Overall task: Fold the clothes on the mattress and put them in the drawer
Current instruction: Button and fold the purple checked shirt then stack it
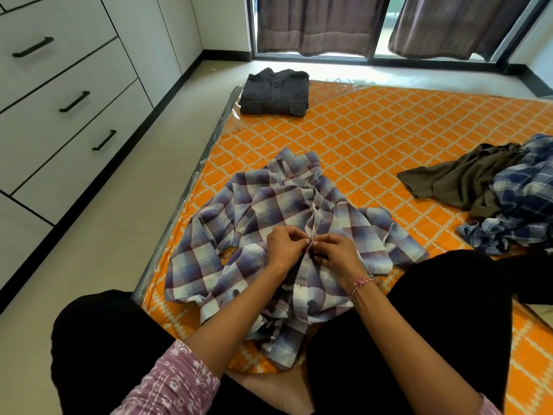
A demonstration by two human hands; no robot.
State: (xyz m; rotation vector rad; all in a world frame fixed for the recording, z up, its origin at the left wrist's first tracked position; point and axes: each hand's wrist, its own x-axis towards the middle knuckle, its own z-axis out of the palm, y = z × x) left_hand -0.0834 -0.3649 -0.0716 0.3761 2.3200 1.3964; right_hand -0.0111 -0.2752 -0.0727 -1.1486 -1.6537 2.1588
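A purple and white plaid shirt [254, 217] lies face up on the orange patterned mattress [374, 136], just in front of my knees. My left hand [285, 245] and my right hand [336, 254] meet at the shirt's front placket, each pinching the fabric at a button. A folded dark grey shirt [274, 92] rests at the mattress's far left corner. An unfolded pile with an olive shirt [466, 181] and a blue plaid shirt [526, 199] lies at the right. White drawers [59, 121] with black handles stand shut along the left wall.
Pale tiled floor [113, 235] runs between the drawers and the mattress. Brown curtains [323, 22] hang over a glass door at the far end. My legs in black trousers flank the plaid shirt.
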